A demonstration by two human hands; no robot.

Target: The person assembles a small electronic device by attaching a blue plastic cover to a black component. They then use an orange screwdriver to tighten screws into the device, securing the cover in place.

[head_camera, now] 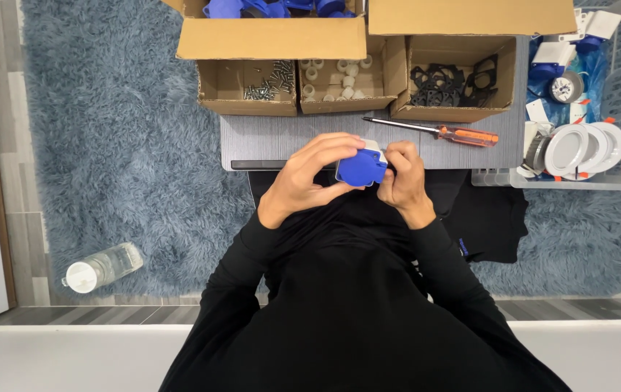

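Note:
A small blue plastic housing with a white part point(362, 167) is held between both hands just in front of a low grey table point(281, 138). My left hand point(310, 174) wraps its left side and top with fingers curled over it. My right hand point(401, 174) pinches its right side. Both arms are in black sleeves. An orange-handled screwdriver point(434, 131) lies on the table just beyond my right hand.
Cardboard boxes at the table's back hold screws point(263, 86), white caps point(336, 80), black gaskets point(452, 83) and blue parts point(274, 7). A clear basket point(579, 178) at right holds white round fittings. A plastic bottle point(101, 267) lies on the blue rug at left.

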